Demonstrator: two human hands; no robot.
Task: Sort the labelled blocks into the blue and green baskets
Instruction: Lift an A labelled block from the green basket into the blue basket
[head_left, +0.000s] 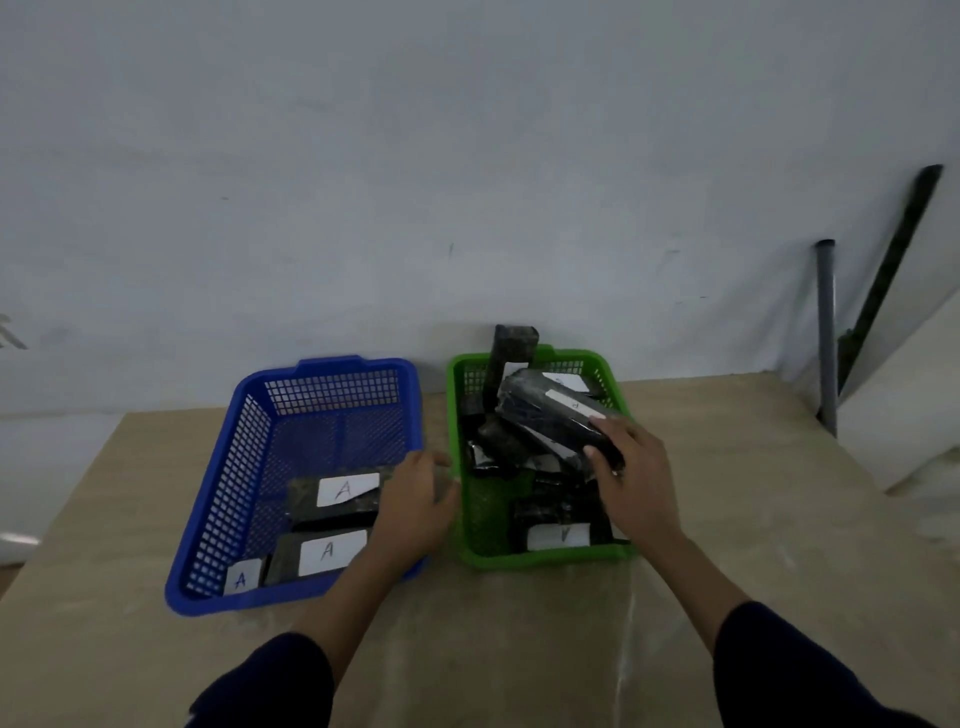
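Observation:
A blue basket (218, 499) stands on the left of the table, with three dark wrapped blocks in it; white labels on them read A, such as on the middle block (337, 493). To its right a green basket (483, 519) holds several dark blocks in a heap. My right hand (631, 480) grips one dark block (550, 415) with a white label, tilted above the green basket's heap. My left hand (418, 504) rests with fingers apart on the blue basket's right rim, holding nothing.
Both baskets sit on a light wooden table (519, 649) pushed close to a pale wall. One block (506, 353) stands upright at the back of the green basket. A grey pipe (826, 332) and a dark rod (893, 270) lean at the far right.

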